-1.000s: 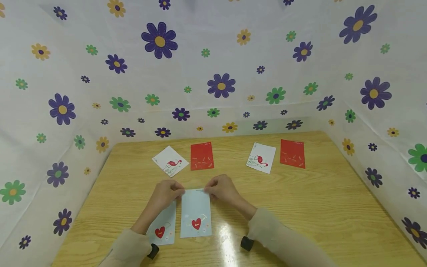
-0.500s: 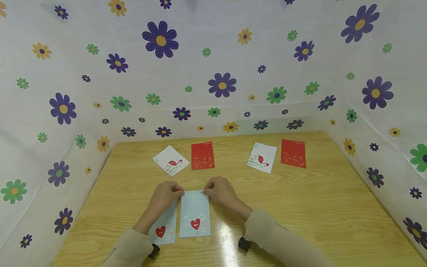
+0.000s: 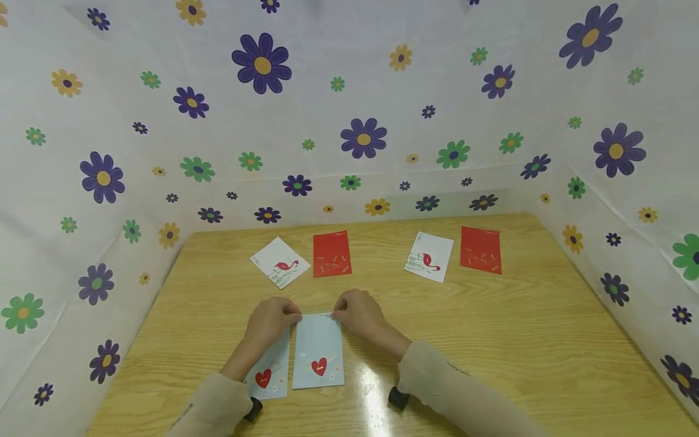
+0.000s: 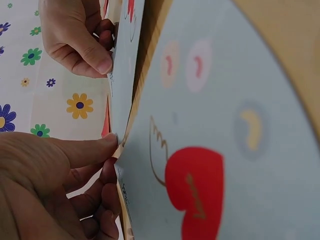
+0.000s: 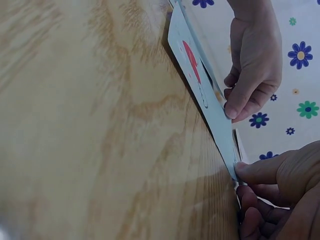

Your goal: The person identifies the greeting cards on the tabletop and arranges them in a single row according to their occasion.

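A light blue card with a red heart lies in front of me on the wooden table. My left hand pinches its top left corner between thumb and fingers. At the top right corner, my right hand pinches the same card. A matching light blue card lies just to its left, partly hidden under my left hand and wrist. Seen close up in the left wrist view, this second card fills the right side. The right wrist view shows the pinched card edge-on, with its top end between my fingers.
Farther back lie a white flamingo card and a red card on the left. A similar white flamingo card and red card lie on the right. Flower-printed cloth encloses the table's back and sides.
The pinched card and my right hand have shifted slightly left and toward me. My left hand has barely moved, and both hands keep their pinch.
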`<state>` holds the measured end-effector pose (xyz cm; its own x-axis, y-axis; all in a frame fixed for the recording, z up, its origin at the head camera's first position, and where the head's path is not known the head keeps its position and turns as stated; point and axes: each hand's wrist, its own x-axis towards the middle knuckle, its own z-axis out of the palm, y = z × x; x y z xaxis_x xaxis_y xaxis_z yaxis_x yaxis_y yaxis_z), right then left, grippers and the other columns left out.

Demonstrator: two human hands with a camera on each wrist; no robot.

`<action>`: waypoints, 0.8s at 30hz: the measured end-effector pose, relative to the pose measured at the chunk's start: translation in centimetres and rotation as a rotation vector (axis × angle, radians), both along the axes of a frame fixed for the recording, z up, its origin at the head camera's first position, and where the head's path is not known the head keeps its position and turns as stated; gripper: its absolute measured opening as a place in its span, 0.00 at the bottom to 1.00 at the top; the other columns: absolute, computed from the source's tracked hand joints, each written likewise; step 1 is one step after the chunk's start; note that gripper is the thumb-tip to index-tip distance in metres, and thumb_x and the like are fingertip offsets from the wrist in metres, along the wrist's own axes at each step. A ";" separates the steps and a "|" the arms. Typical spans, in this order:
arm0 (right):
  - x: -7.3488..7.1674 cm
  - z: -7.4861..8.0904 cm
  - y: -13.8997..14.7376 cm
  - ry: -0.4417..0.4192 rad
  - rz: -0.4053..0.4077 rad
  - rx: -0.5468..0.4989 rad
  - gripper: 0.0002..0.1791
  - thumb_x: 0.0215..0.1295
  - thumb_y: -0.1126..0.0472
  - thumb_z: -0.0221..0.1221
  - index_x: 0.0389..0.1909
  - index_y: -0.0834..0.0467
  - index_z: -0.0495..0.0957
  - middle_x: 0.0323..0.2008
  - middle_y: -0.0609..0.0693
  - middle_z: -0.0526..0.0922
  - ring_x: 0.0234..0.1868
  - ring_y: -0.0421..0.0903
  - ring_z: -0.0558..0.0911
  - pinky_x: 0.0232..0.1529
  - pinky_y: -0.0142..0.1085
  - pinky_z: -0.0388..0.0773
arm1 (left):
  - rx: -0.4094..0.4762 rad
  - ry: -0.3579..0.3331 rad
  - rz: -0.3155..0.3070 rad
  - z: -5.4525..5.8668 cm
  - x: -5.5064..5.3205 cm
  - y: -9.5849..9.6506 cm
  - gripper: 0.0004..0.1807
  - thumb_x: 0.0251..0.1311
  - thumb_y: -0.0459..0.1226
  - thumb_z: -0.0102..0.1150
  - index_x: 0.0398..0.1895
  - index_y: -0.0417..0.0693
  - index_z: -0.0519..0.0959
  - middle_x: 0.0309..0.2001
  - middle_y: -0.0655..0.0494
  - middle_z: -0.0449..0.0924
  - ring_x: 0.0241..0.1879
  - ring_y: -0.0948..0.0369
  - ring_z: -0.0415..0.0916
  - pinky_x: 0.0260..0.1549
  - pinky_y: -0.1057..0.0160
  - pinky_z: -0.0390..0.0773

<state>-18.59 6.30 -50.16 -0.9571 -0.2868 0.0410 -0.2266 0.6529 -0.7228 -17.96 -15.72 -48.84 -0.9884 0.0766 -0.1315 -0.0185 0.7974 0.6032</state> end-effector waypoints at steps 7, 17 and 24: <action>0.0 -0.1 0.0 -0.015 0.000 -0.002 0.04 0.62 0.64 0.72 0.29 0.58 0.87 0.26 0.45 0.85 0.25 0.38 0.75 0.24 0.29 0.71 | -0.023 -0.009 -0.009 -0.3 -0.2 -0.1 0.02 0.63 0.35 0.70 0.32 0.48 0.88 0.30 0.60 0.84 0.32 0.59 0.75 0.36 0.58 0.77; 0.1 -0.2 -0.1 0.024 0.009 0.011 0.04 0.62 0.64 0.72 0.29 0.58 0.87 0.27 0.46 0.85 0.27 0.38 0.76 0.27 0.30 0.74 | -0.024 -0.010 -0.017 -0.3 -0.1 -0.2 0.03 0.63 0.35 0.71 0.31 0.48 0.88 0.28 0.61 0.83 0.31 0.60 0.74 0.35 0.60 0.76; 0.3 -0.2 0.0 0.041 0.013 0.009 0.04 0.61 0.65 0.72 0.29 0.59 0.86 0.27 0.46 0.85 0.27 0.38 0.76 0.28 0.30 0.74 | -0.024 -0.016 -0.020 -0.2 0.0 -0.2 0.03 0.63 0.35 0.71 0.31 0.46 0.88 0.29 0.60 0.83 0.31 0.60 0.74 0.36 0.58 0.77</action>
<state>-18.30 6.27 -50.36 -0.9508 -0.2999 0.0773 -0.2644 0.6562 -0.7067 -18.00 -15.94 -49.03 -0.9844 0.0929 -0.1491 -0.0118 0.8120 0.5835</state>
